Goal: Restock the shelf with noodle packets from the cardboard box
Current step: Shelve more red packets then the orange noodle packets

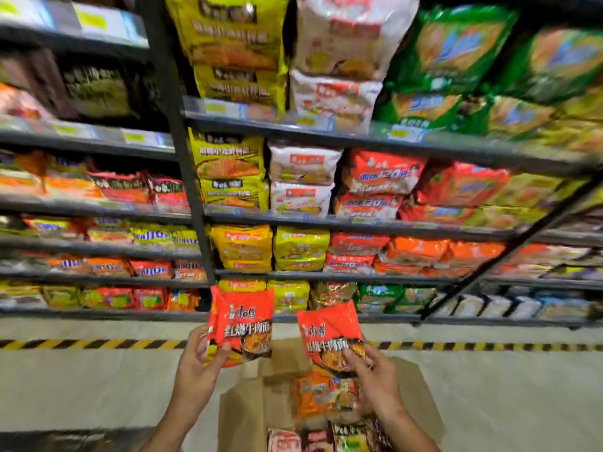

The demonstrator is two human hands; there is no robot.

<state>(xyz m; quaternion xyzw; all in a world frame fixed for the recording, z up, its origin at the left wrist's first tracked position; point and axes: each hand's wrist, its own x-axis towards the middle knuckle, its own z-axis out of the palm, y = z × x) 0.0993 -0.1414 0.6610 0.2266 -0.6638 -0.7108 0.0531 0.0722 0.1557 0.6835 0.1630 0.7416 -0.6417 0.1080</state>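
Holding one red noodle packet in each hand, above the open cardboard box (pixel 248 415) on the floor. Left hand (pixel 199 363) closed on the lower edge of the left packet (pixel 243 324): thumb across the front, fingers behind, packet upright with its label facing the camera. Right hand (pixel 375 376) pinches the lower right corner of the right packet (pixel 329 334), which tilts slightly. Edge grips probably keep the faces readable, so each can be matched to its row.

Box flaps folded outward; more packets (pixel 321 396) remain inside, orange and red ones on top, darker ones nearer the bottom edge of view. So restocking is partway, not near done.

Shelf unit (pixel 326 278) stands just beyond the box, across a yellow-black floor stripe (pixel 98 344). Tiers are packed with yellow, white, red and green packs. Shelves are blurred, so I cannot tell which row takes this brand; red packs on the middle tier (pixel 381 177) look a possible match.
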